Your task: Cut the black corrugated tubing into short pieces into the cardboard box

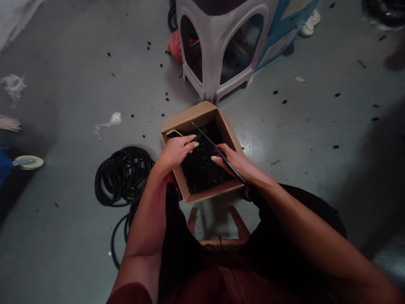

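A cardboard box point(232, 135) sits on my lap between my knees, its bottom covered with many small black pieces point(202, 173). Over its left side, my left hand point(182, 150) is closed in a pinch; a short black piece shows at the fingertips, hard to tell from the dark contents. My right hand point(229, 158) is closed around what looks like scissors point(218, 150), seen edge-on, with the thin tip pointing up and left over the box. A flat dark object with a pale edge point(174, 134) lies in the box's far left corner.
Coiled black tubing point(123, 175) lies on the floor at left. A grey plastic stool point(209, 55) stands just beyond the box, with a blue carton point(278, 38) behind it. Black bits and plastic scraps point(115, 119) litter the floor. Another person's hand point(9, 123) shows at far left.
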Tool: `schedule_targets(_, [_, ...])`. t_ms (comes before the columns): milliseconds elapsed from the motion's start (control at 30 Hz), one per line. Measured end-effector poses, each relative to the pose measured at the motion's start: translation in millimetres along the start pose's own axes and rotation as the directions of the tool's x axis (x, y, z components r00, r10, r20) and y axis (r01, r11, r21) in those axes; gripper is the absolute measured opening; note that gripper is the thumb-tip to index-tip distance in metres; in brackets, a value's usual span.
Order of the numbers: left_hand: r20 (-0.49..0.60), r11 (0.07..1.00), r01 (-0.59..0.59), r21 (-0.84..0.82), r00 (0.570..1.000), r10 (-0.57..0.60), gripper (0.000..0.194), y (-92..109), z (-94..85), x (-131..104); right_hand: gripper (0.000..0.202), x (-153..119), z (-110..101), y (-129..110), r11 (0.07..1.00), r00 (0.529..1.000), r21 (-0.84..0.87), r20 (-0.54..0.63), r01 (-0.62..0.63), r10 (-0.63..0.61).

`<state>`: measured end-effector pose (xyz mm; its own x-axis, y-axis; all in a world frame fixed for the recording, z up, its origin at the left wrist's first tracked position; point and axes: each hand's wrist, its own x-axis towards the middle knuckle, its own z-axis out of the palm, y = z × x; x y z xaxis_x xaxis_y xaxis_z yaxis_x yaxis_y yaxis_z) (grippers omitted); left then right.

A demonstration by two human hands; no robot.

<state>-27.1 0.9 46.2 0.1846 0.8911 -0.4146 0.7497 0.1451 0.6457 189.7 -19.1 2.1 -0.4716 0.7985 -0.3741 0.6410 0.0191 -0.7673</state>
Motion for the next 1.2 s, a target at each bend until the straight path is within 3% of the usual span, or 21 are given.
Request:
schedule_targets(367, [0.004, 1.000, -0.009, 0.021, 1.000, 0.009, 0.038, 2.9, 2.5, -0.7, 0.047, 0.3, -1.7, -2.4, 0.996, 0.999, -0.088, -0.003, -0.035, 0.035])
schedule_targets(800, [0.087, 1.000, -0.017, 0.009, 0.996, 0.016, 0.045, 5.6, -5.0, -2.9, 0.045, -1.6, -5.4, -4.3, 0.983, 0.987, 0.179, 0.158, -0.046, 0.018])
schedule_targets(1200, [0.049, 0.998, -0.029, 0.052, 0.998, 0.026, 0.038, 3.9, -6.6, -3.4, 0.048, 1.1, -3.5, -4.1, 0.998, 0.994, -0.016, 0.081, -0.066, 0.068])
